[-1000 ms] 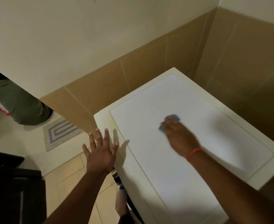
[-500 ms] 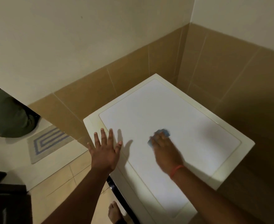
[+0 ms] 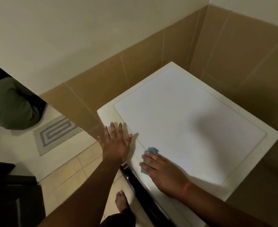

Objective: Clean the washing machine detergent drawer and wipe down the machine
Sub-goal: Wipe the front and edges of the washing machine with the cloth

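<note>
Two bare hands work at the white, flat-topped washing machine (image 3: 192, 115), which stands in a corner of tan-tiled wall (image 3: 233, 59). The right hand (image 3: 163, 171) lies flat with fingers straight, pressing a small crumpled blue cloth (image 3: 152, 150) onto the near-left part of the machine's top, just by its front edge. Most of the cloth is hidden under the fingers; a bunched bit shows beyond the fingertips and a sliver shows on the near side of them. A thin red band (image 3: 186, 187) circles that wrist.

The left hand (image 3: 116, 143) is spread wide, fingers straight and apart, holding nothing. It sits at the left front corner of the machine; I cannot tell whether the palm touches the edge or hovers just above it.

Below the top's near edge runs a glossy black strip (image 3: 135, 181) of the machine's front. The detergent drawer is not visible from this angle.

One bare foot (image 3: 121, 202) stands on the beige floor tiles (image 3: 72, 174) close to the machine's front. Farther left lies a small grey mat with blue concentric rectangles (image 3: 56, 131), and beyond it a rounded dark green bundle (image 3: 10, 105) rests on the floor. Dark furniture (image 3: 12, 194) fills the near-left corner.
</note>
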### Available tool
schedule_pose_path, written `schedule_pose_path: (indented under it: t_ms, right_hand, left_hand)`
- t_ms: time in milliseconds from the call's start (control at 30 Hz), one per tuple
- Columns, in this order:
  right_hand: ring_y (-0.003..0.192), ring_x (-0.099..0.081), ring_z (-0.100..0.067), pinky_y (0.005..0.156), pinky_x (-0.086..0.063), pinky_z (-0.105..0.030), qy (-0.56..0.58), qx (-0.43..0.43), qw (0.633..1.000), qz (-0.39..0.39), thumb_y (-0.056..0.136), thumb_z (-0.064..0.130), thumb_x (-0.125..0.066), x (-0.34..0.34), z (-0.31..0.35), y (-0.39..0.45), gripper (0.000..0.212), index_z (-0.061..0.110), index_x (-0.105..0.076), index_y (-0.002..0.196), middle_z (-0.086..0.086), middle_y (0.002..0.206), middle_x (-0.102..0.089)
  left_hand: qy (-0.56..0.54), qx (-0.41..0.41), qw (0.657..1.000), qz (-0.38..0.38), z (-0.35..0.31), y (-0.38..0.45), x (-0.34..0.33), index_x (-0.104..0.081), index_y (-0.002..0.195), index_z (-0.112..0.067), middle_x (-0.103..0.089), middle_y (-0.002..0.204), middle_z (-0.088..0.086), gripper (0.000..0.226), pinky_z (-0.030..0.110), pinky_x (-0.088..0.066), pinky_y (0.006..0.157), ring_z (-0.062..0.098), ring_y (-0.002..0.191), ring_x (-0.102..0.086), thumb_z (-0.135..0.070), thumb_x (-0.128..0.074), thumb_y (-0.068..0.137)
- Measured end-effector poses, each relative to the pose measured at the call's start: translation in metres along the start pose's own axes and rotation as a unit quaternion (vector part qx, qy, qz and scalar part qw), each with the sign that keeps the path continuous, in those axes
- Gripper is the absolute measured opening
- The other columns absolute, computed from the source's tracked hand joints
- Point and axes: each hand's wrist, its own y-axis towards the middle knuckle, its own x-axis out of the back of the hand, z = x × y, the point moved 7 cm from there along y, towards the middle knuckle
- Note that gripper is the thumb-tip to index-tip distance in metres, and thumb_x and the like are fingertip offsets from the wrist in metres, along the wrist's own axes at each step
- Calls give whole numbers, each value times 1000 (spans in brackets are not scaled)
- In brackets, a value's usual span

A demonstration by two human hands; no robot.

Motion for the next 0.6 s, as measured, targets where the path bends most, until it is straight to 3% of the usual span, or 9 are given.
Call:
schedule_pose_path:
  t_ms: [100,200,333,400,533,600]
  right_hand:
    - [144,-31,-28,116,-30,-43,33,-64,997,1,92,17,-48,-11,8,63,42,17,-56,133,-5,147,-47]
    - [145,-31,-28,116,-32,-45,29,-125,992,5,89,21,-38,-13,17,79,51,17,-52,138,-7,150,-43]
    - [147,-25,-25,120,-24,-43,0,-108,994,33,92,22,-45,-13,27,70,54,20,-43,146,-6,156,-36]
    - [150,-16,-25,120,-22,-44,-18,-91,994,56,94,15,-38,-20,20,91,54,19,-38,148,-7,157,-31]
    - [150,-10,-30,120,-18,-44,-60,-89,992,68,97,14,-18,-36,-1,192,54,13,-28,151,-13,159,-25]
    - [149,-15,-32,121,-19,-46,-56,-110,991,47,100,15,-21,-36,-14,249,51,10,-30,150,-17,157,-28]
  left_hand:
    - [-16,-17,1000,4,5,9,0,14,155,-31,24,162,2,71,62,5,118,28,147,26,-66,3,94]
    - [-29,-28,999,2,25,24,8,13,155,-32,23,162,1,68,61,6,118,27,148,25,-64,-1,96]
    - [-53,-13,998,8,76,48,17,12,155,-33,17,164,3,72,62,4,117,28,148,24,-67,4,92]
    - [-58,-11,998,6,100,58,18,11,155,-33,15,164,4,78,63,3,117,29,149,22,-70,11,87]
    - [-62,-18,998,6,139,79,13,11,154,-32,14,165,6,84,64,0,117,30,149,20,-74,19,82]
    - [-58,-28,998,7,154,86,13,13,154,-33,15,164,5,86,64,1,117,29,149,21,-75,22,80]
